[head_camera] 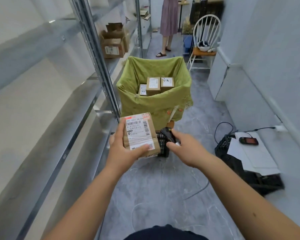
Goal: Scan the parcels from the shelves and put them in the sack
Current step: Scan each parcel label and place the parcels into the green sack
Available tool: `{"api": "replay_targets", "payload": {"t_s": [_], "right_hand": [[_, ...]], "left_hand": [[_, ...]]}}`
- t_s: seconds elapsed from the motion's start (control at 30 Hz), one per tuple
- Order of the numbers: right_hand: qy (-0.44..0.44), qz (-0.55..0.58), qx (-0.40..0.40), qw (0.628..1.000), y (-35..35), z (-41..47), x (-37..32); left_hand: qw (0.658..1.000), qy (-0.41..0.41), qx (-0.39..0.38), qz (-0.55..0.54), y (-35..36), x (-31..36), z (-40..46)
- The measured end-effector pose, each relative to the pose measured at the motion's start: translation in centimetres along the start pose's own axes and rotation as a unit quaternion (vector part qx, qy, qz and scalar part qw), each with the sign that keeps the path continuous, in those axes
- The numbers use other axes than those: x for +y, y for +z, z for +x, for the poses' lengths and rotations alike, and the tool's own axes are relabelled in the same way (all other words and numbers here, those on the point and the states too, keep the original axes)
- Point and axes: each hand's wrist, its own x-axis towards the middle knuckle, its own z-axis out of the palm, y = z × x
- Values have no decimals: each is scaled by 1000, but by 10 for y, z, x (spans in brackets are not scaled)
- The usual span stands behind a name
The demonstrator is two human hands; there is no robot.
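— Between the shelving and the wall, what is going on?

— A person is standing in the aisle, holding a parcel (140,134) in the left hand (124,149), label up. The thumb is lying across the label's lower edge and the other fingers are wrapping the box's left side and underside.

— And the right hand (184,149)?

— It is gripping a dark handheld scanner (168,135), fingers curled round its body, its head pointing up towards the parcel's right side.

— So which step is this?

— I am judging it as the scan itself: label and scanner are being brought together just beside each other, above a black crate (163,146).

— Where is the sack (154,103)?

— It is standing open straight ahead, green, with three boxes (153,85) already lying inside.

— What is the next move asking for?

— Probably tilting the barcode to face the scanner's window, then carrying the parcel forward over the near rim and dropping it beside the others.

— Anything left on the shelves?

— More cartons (113,44) are sitting further along the shelf on the left.
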Motion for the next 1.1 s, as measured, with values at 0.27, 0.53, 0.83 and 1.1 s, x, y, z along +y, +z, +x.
{"api": "replay_targets", "payload": {"t_s": [0.27,0.53,0.83,1.1], "right_hand": [[43,-12,-20,999,3,82,13],[98,-49,6,994,12,196,-6],[175,-51,65,981,0,314,-54],[204,-18,77,976,-21,400,-69]], "left_hand": [[999,-34,-25,-29,13,-28,83],[995,-36,-87,-32,18,-66,219],[986,-11,-159,-58,3,-64,389],[985,-4,-167,-45,4,-58,480]]}}
